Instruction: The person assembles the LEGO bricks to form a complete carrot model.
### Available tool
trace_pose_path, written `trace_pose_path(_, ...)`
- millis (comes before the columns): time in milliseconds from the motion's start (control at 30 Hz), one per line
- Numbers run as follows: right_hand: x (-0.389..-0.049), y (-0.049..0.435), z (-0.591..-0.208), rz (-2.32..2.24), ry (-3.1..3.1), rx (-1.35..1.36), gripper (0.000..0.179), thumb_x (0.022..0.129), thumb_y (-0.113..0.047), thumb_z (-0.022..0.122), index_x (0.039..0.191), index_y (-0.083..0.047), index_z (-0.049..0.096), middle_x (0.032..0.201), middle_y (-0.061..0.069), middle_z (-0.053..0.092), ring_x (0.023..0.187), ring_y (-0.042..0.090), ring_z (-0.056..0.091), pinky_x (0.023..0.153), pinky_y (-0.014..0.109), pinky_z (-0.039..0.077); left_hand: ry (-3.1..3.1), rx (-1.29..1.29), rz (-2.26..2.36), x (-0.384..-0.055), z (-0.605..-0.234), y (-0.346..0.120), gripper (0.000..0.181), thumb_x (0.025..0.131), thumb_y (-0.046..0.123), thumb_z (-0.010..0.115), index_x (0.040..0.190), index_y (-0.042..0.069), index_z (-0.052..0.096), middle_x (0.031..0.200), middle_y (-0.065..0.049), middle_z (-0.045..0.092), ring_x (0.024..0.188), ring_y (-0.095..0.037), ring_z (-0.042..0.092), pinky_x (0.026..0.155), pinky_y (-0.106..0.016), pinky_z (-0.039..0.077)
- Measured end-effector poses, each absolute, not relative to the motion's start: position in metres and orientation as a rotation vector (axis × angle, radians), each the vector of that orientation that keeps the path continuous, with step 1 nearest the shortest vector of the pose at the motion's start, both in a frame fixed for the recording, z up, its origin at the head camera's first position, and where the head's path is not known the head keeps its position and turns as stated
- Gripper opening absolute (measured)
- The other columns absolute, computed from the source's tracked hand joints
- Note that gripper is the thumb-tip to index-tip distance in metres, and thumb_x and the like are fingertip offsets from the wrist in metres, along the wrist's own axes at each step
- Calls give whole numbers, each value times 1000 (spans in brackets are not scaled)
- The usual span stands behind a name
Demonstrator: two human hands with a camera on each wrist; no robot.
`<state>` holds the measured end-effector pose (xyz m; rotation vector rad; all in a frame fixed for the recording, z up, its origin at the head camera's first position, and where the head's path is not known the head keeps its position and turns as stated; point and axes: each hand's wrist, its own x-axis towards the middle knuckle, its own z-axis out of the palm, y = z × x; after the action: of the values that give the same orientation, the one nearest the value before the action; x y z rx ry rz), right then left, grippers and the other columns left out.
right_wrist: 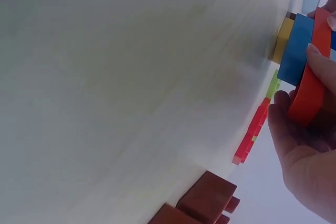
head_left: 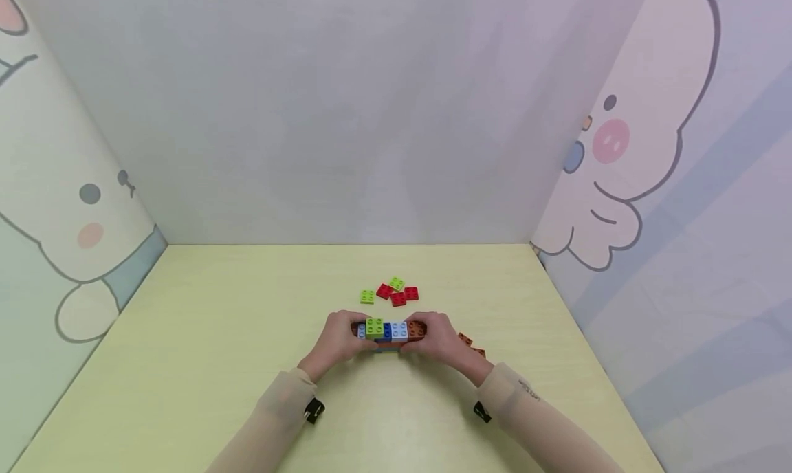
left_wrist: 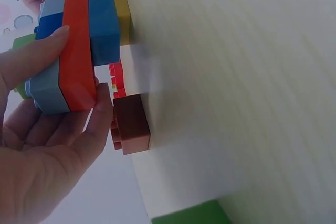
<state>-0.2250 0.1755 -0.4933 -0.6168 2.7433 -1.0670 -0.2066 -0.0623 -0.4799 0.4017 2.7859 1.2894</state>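
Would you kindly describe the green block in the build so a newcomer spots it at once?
At the table, the left hand and right hand grip a build. Atop it, nearer the left hand, is the green block, standing higher than its blue neighbours.

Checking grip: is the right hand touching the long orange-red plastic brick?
Touching. The right wrist view shows the right hand resting its thumb on the orange-red brick.
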Motion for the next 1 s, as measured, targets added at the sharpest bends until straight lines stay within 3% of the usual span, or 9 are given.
trace_pose_path(367, -222, 190, -486, -1145, 2720, -613, 38, 68, -25, 88, 102, -18, 70, 97, -8, 66, 87, 11, 62, 78, 33, 50, 2781, 349, 1267, -206, -479, -62, 45, 65, 18, 89, 106, 7, 73, 100, -2, 67, 89, -16, 57, 80, -38, 49)
trace_pose_path(767, -219, 222, -480, -1101, 2794, -489, 39, 73, -13, 83, 109, -5, 68, 107, 5, 66, 102, 26, 60, 87, 44, 47, 2775, 351, 1268, -206, -481, -62, 47, 66, 19, 89, 108, 7, 73, 101, -3, 68, 90, -16, 58, 81, -38, 49)
trace_pose_path(1000, -217, 241, -483, -911, 2881, -433, 51, 69, -18, 86, 113, -1, 65, 110, 11, 65, 96, 25, 61, 85, 44, 48, 2764, 354, 1275, -207, -480, -61, 47, 65, 18, 89, 108, 6, 72, 102, -3, 68, 91, -16, 59, 82, -38, 48)
